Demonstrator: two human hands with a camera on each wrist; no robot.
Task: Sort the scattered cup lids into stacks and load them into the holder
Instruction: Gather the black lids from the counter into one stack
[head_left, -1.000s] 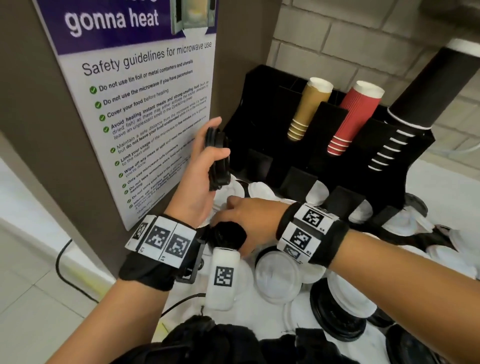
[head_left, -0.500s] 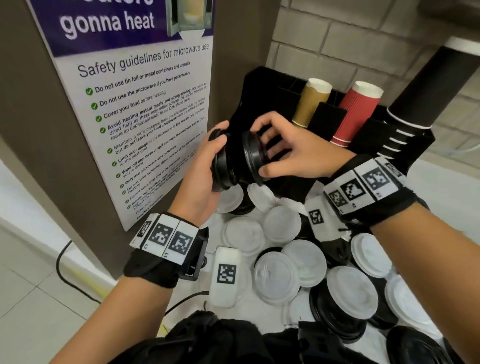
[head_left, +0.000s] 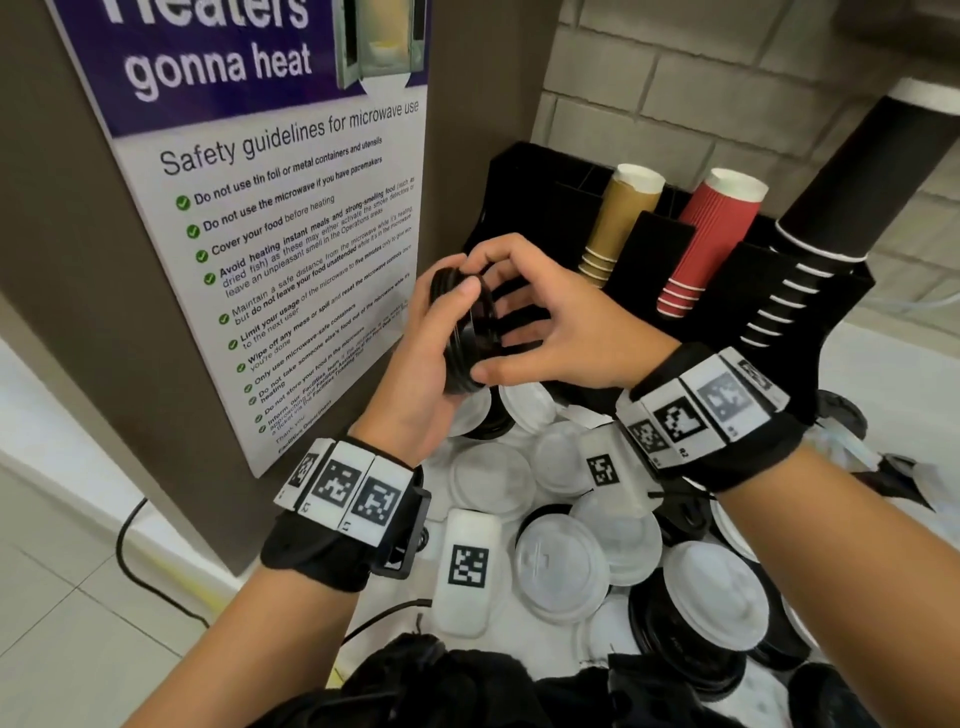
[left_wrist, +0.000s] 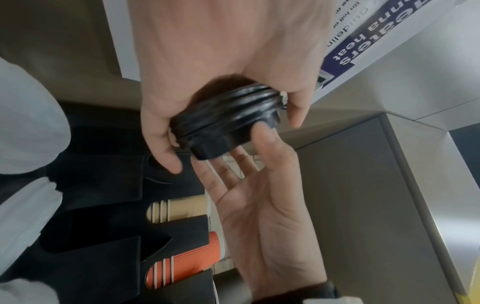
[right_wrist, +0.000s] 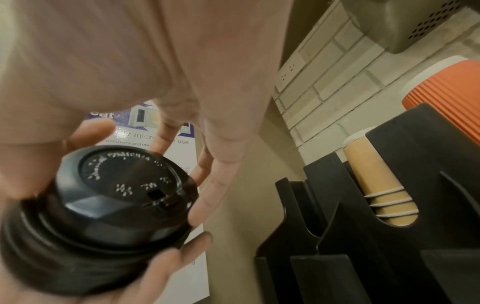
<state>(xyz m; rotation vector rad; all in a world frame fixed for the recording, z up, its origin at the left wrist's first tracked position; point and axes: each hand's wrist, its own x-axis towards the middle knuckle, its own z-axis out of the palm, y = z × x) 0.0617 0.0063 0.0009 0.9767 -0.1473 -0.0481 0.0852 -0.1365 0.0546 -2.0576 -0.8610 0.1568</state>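
A stack of black cup lids (head_left: 462, 338) (left_wrist: 226, 127) (right_wrist: 103, 216) is held on edge in the air in front of the black holder (head_left: 535, 208). My left hand (head_left: 421, 384) (left_wrist: 207, 51) grips the stack, with the thumb over its top rim. My right hand (head_left: 550, 327) (left_wrist: 259, 205) spans the outermost lid with thumb below and index finger above. Its other fingers are spread and nearly straight against the lid's face. Loose white lids (head_left: 561, 566) and black lids (head_left: 675, 649) lie scattered on the counter below my wrists.
A safety poster (head_left: 291, 234) on a brown panel stands close on the left. The holder carries tan cups (head_left: 618, 223), red cups (head_left: 711, 239) and black cups (head_left: 841, 208). A white tagged device (head_left: 467, 566) lies among the lids. A tiled wall is behind.
My right hand rose from the counter with a black lid and brought it against the stack in my left hand. The lid now sits joined to that stack.
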